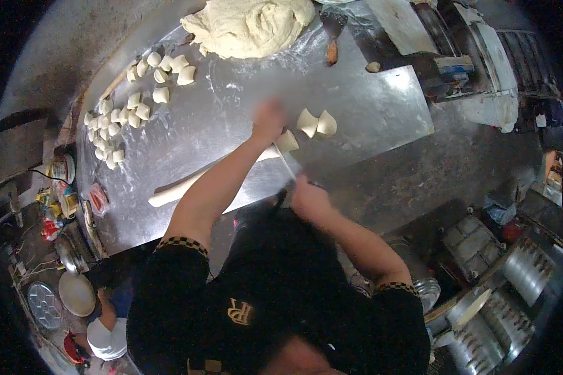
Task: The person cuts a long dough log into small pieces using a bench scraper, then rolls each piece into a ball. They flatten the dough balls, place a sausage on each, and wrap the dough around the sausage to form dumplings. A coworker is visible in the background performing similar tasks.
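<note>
A long dough roll [173, 194] lies across the metal worktop [244, 173], partly under my left forearm. My left hand [270, 117] is at the roll's right end, on its far side. Blur hides its fingers, so whether it grips the dough is unclear. In my right hand [309, 197] is a knife, its narrow blade [285, 161] pointing at the dough and reaching the roll near that end. Just beyond the blade is the end portion of dough [288, 140]. Two cut dough pieces [307, 123] sit side by side to the right.
A large dough mass [258, 28] rests at the back. Many small dough pieces [104, 122] are spread over the left side. A wooden-handled scraper [332, 51] lies at the back right. Another person's white sleeve [107, 337] shows at lower left. Metal trays [528, 272] stand at lower right.
</note>
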The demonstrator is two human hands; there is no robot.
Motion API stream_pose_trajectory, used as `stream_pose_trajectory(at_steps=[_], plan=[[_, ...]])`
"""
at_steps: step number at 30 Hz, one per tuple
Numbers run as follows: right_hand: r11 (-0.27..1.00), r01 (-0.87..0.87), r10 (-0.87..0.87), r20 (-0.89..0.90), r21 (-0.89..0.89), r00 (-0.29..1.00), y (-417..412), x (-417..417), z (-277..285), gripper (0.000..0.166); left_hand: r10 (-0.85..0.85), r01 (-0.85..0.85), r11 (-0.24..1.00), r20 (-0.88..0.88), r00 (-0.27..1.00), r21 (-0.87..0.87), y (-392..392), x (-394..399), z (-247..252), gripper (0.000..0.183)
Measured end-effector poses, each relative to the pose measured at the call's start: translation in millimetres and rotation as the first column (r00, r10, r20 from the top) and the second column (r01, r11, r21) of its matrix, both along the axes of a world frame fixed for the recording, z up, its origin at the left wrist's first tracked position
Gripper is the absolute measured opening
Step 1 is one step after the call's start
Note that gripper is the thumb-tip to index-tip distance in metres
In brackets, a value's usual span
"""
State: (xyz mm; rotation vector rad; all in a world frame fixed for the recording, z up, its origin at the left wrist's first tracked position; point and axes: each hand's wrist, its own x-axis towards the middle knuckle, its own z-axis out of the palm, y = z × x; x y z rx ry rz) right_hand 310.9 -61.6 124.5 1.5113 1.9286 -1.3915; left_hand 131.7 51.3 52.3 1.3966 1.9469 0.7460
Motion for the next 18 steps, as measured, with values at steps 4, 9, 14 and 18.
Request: stream_pose_trajectory(at_steps=[4, 9, 14, 18], plan=[[0.973, 0.026, -0.013, -0.061, 0.228, 0.998, 3, -15, -45, 0.032, 0.106, -0.11, 0.992, -0.059, 0.993, -0.062, 20, -5, 0, 0.039], [0.94, 0.008, 0.056, -0.178, 0.341, 0.982, 24, -34, -55, 0.045, 0.031, 0.042, 0.973, -0.31, 0.95, 0.226, 33, -40, 48, 0.036], [0.977, -0.187, 0.196, -0.079, 0.107, 0.977, -15, -39, -17, 0.047, 0.309, -0.291, 0.95, 0.231, 0.923, -0.11, -7, -45, 23, 0.035], [0.978, -0.116, 0.142, -0.147, 0.174, 0.979, -43, -39, -53, 0.044, 0.147, -0.148, 0.986, -0.011, 0.989, -0.08, -25, -55, -41, 0.034]])
